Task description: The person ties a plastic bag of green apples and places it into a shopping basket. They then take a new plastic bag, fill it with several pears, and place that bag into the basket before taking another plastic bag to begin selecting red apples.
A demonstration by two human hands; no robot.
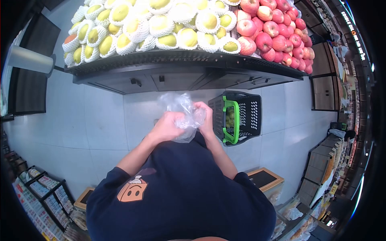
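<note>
A clear plastic bag [185, 135] is crumpled between my two hands, in front of my dark shirt. My left hand [168, 127] grips the bag from one side, its fingers curled into the film. On the other side my right hand [206, 119] pinches the bag near its upper part. Loose film puffs up above both hands. Whether anything lies inside the bag I cannot make out. Just right of my right hand stands a dark shopping basket [251, 116] with a green handle [236, 122], on the floor. Some green produce [229, 117] shows inside it.
Ahead is a black display stand [181, 76] with yellow-green fruit [168, 40] in white foam nets on the left and red apples [277, 40] on the right. A grey cylinder [32, 60] stands far left. Wooden-framed crates [265, 178] and shelves are behind me.
</note>
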